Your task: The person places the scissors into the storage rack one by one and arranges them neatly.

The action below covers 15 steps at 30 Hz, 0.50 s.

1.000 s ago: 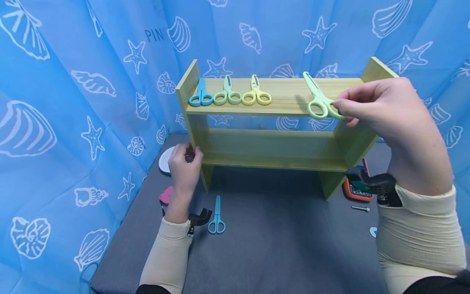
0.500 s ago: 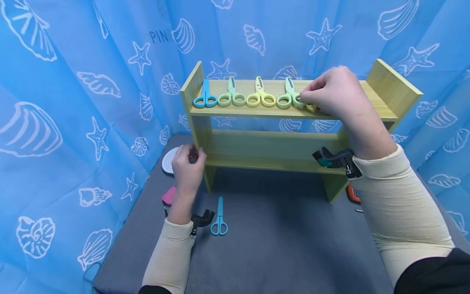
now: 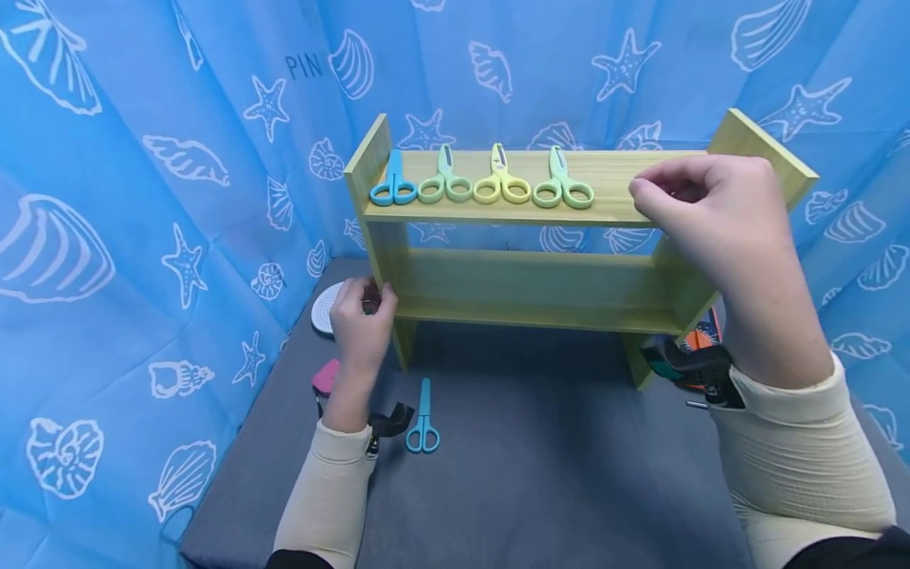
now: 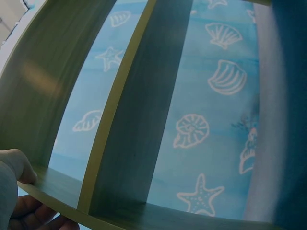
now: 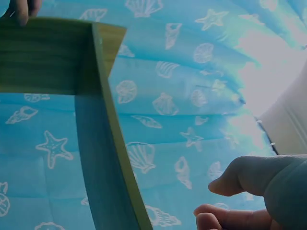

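In the head view my left hand (image 3: pixel 362 324) grips the left side panel of a wooden shelf rack (image 3: pixel 529 286). The left wrist view shows its thumb (image 4: pixel 21 165) on the inner face and the fingers round the outer side. My right hand (image 3: pixel 725 209) hovers before the right end of the top shelf, loosely bent, with nothing in it. Along that top shelf, handles toward me, lie blue scissors (image 3: pixel 394 167), light green scissors (image 3: pixel 445 174), yellow scissors (image 3: pixel 500 171) and a second light green pair of scissors (image 3: pixel 561 178), closest to the right hand.
Another pair of blue scissors (image 3: pixel 424 403) lies on the grey tabletop (image 3: pixel 540 474) in front of the rack. At left are a white round object (image 3: pixel 324 310) and a pink item (image 3: pixel 326 378). Partly behind the right arm sit an orange-edged device (image 3: pixel 700 340) and a small metal bolt (image 3: pixel 697 405).
My right hand set the second light green scissors down beside the yellow pair, let go, and drew back to the right. My left hand keeps its place on the side panel.
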Each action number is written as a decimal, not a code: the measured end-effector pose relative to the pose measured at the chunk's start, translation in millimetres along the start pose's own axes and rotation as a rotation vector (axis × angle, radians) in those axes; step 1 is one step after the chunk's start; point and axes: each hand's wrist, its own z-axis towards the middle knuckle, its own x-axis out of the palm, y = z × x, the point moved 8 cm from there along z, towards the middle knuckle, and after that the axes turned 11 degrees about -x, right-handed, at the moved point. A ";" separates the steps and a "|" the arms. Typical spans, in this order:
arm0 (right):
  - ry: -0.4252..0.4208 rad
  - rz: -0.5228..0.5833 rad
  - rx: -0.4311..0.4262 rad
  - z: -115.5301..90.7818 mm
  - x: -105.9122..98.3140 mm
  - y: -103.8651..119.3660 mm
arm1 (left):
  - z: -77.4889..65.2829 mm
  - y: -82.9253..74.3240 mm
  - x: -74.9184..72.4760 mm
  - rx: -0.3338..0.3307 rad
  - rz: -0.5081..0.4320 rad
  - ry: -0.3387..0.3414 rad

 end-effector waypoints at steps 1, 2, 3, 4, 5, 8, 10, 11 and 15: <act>-0.018 0.009 -0.005 -5.7 -3.0 -0.6 | 0.1 -0.3 -0.2 0.002 -0.001 -0.001; -0.033 0.010 -0.016 -11.3 -5.6 -0.9 | 0.2 -0.7 -0.5 0.004 0.001 -0.002; -0.048 0.010 -0.024 -16.5 -7.8 -1.7 | 0.4 -1.2 -1.0 0.005 0.004 -0.003; -0.062 0.001 -0.034 -21.5 -9.7 -2.2 | 0.4 -1.7 -1.4 0.006 0.008 -0.003; -0.074 -0.005 -0.044 -26.1 -11.1 -2.8 | 0.3 -2.0 -1.7 0.005 0.011 -0.004; -0.101 -0.004 -0.068 -39.7 -13.2 -6.2 | 0.1 -2.7 -2.2 0.004 0.020 0.002; -0.111 -0.011 -0.075 -49.0 -12.9 -9.9 | -0.2 -2.5 -1.8 0.000 0.024 0.010; -0.111 -0.013 -0.078 -53.6 -12.1 -12.4 | -0.4 -2.4 -1.4 -0.003 0.027 0.013; -0.087 -0.025 -0.073 -71.7 -4.1 -24.8 | -1.2 -2.9 -0.3 -0.009 0.037 0.020</act>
